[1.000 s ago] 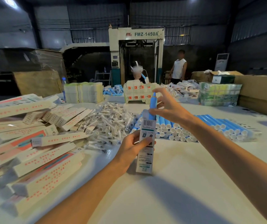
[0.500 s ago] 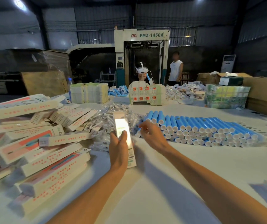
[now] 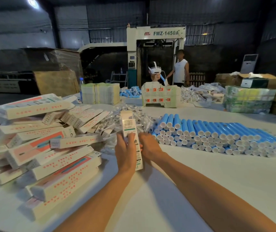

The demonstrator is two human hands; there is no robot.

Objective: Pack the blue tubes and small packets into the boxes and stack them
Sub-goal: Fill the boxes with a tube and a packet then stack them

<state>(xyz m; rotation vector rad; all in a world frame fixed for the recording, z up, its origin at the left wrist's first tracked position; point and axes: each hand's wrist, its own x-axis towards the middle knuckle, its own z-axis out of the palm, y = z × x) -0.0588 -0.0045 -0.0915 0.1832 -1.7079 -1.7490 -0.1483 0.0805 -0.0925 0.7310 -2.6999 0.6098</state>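
My left hand (image 3: 125, 152) grips a long white box (image 3: 129, 127) from the left side, holding it tilted over the table with its top flap open. My right hand (image 3: 149, 146) sits right beside the box at the edge of the pile of small clear packets (image 3: 144, 120); its fingers curl downward and their tips are hidden. A wide layered heap of blue tubes (image 3: 217, 133) with white caps lies to the right. A loose pile of long white boxes (image 3: 47, 148) with red print fills the left.
Across the table sits a person wearing a white headset (image 3: 154, 71), behind a block of stacked boxes (image 3: 160, 96). Another person (image 3: 180, 71) stands by a large machine (image 3: 155, 52). Flat box stacks (image 3: 100, 92) and green wrapped bundles (image 3: 249, 99) line the far edge.
A blue tube went down into the upright box. My left hand then lowered and tilted the box, and my right hand dropped from the box top to the packets' edge.
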